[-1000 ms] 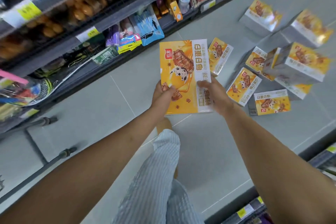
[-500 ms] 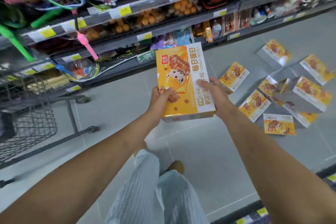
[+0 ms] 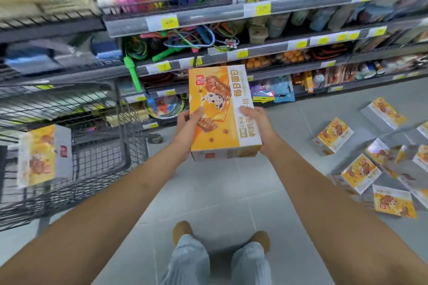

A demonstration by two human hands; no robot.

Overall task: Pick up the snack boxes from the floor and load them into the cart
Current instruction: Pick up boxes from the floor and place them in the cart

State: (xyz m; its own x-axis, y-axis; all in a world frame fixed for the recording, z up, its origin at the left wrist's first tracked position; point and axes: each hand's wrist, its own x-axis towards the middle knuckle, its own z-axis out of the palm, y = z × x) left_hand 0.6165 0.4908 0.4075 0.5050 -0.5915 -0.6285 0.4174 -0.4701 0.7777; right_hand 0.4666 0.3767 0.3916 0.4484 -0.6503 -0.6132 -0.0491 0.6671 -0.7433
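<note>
The left hand (image 3: 188,126) and right hand (image 3: 256,126) grip an orange snack box (image 3: 220,109) by its two long sides, thumbs curled over the printed face and fingers underneath. They hold it in the air above the floor (image 3: 220,192), just right of the wire cart (image 3: 108,152). Another box (image 3: 41,155), blurred, sits inside the cart's basket, and a scatter of boxes (image 3: 361,171) lies on the floor towards its right edge.
</note>
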